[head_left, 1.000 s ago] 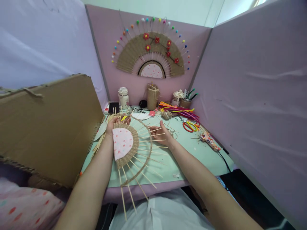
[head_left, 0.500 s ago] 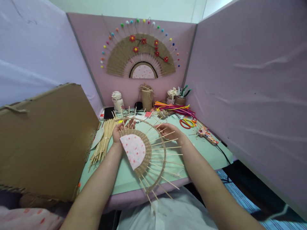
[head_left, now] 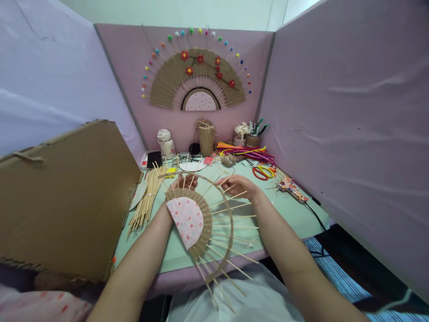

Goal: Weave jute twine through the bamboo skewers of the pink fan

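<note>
A half-round woven fan (head_left: pixel 205 230) is tilted in front of me, its lower sticks over my lap. It has a pink spotted half-disc (head_left: pixel 187 221) in its middle, thin wooden sticks spreading outward and a ring of twine (head_left: pixel 231 219) woven round them. My left hand (head_left: pixel 185 182) is behind the upper sticks with its fingers bent round them, partly hidden. My right hand (head_left: pixel 237 185) is at the upper right of the ring, thumb and fingers pinched on what looks like the twine.
A bundle of sticks (head_left: pixel 147 201) lies left, beside a cardboard sheet (head_left: pixel 63 201). Scissors (head_left: pixel 263 172), pipe cleaners (head_left: pixel 250 152) and a glue gun (head_left: pixel 291 190) lie right. A jar (head_left: pixel 166 144) and a twine-wrapped pot (head_left: pixel 206 137) stand behind. A finished fan (head_left: pixel 167 80) hangs on the back panel.
My left hand has moved from the fan's upper left edge to the right, behind the sticks. The fan has dropped slightly lower. My right hand has stayed nearly in place.
</note>
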Tool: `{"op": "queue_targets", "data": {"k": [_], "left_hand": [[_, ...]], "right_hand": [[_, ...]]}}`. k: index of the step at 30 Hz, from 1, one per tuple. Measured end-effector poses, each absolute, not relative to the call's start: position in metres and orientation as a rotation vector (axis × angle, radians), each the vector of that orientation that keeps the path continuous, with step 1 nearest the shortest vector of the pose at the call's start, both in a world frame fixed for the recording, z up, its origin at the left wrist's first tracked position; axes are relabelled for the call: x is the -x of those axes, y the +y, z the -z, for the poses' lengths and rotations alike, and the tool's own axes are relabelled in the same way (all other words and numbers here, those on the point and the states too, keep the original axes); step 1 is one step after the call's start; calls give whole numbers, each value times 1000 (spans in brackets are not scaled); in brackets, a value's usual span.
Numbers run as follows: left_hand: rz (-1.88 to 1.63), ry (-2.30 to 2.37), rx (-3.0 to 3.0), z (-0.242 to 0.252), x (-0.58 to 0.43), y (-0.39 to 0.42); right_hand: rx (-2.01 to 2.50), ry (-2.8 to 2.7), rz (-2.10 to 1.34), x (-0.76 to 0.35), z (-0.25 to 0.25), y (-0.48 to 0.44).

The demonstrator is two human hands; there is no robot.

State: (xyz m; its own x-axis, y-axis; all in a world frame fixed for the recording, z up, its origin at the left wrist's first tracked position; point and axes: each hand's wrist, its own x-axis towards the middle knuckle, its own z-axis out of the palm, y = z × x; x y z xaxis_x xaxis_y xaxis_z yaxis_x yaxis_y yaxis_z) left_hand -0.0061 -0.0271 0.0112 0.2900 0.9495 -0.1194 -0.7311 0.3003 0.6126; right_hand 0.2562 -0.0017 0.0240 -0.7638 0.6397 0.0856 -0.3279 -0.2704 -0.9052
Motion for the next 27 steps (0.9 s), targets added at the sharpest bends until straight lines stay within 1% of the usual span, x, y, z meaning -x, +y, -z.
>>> {"op": "queue_targets", "data": {"k": [2,5,11,18,22,27], "left_hand": [[-1072,585,-557,-8,-10,-30],[-904,499,-640,-11,-28,-41],[-903,480,-606,-20,-26,-50],[-914,445,-576,-17,-25,-46],[-898,419,-577,-18,-24,-47],[-877,383,-567,-21,-25,-51]], "right_hand": [[381,-1358,-2081,-254,-22,-1],[376,-1336,-2109,-253,-20,0],[363,-1340,-2128,-251,-22,-1],[445,-1338,-2074,-252,-25,-3],[413,-1269,-1996,-258,-21,2],[522,-1057,-1804,-260,-24,12]]}}
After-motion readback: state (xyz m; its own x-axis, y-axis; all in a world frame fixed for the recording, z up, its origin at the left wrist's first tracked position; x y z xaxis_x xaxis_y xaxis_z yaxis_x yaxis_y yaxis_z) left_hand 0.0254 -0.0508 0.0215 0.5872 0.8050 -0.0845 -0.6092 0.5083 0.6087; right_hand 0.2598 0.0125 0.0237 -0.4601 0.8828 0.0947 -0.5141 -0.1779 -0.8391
